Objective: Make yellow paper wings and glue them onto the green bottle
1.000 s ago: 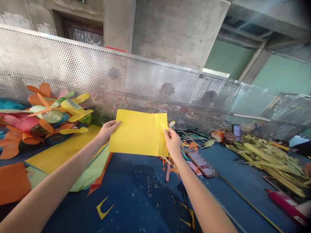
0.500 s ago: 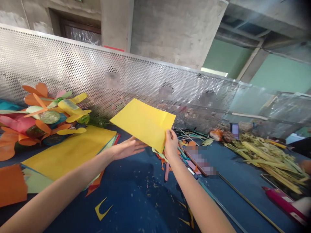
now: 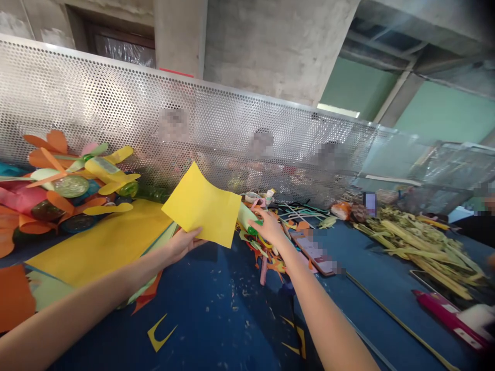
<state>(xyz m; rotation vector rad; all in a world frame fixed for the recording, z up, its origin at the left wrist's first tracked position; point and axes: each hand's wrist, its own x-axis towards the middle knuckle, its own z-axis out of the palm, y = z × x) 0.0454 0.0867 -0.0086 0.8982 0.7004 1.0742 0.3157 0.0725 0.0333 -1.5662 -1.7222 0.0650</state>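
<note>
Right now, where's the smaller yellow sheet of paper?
In the head view, the smaller yellow sheet is just left of centre, raised in the left hand, with the perforated metal screen behind it.

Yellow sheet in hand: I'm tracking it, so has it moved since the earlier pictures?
Yes, the yellow sheet has moved left, farther from the brown-edged phone.

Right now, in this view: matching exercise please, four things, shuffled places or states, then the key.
1. left hand
2. right hand
3. husks
4. orange sheet

A. at a pale green tube-like thing
B. at the view's left edge
C. holding the yellow sheet by its lower edge
D. heaped on the view's right side

Pairs: 1-C, 2-A, 3-D, 4-B
</note>
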